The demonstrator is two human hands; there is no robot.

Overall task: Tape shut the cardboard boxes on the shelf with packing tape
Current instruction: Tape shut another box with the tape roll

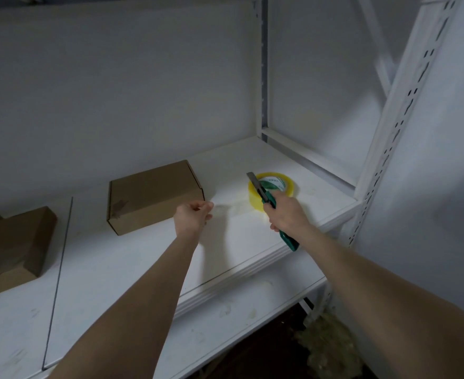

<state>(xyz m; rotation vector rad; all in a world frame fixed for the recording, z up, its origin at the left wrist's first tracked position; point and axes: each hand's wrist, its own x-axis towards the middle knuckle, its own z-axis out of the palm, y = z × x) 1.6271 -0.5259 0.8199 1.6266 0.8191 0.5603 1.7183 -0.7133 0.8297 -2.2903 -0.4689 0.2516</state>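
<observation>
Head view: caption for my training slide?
Right hand holds a green utility knife by the tape roll; left hand hovers curled beside a cardboard box.

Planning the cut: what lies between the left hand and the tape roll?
Head view: a faint clear strip, likely pulled tape, over bare white shelf.

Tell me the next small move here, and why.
Probably cut: the left hand pinches a faint tape strip pulled from the tape roll, and the right hand holds the utility knife blade-out above it. Slice near the roll.
</observation>
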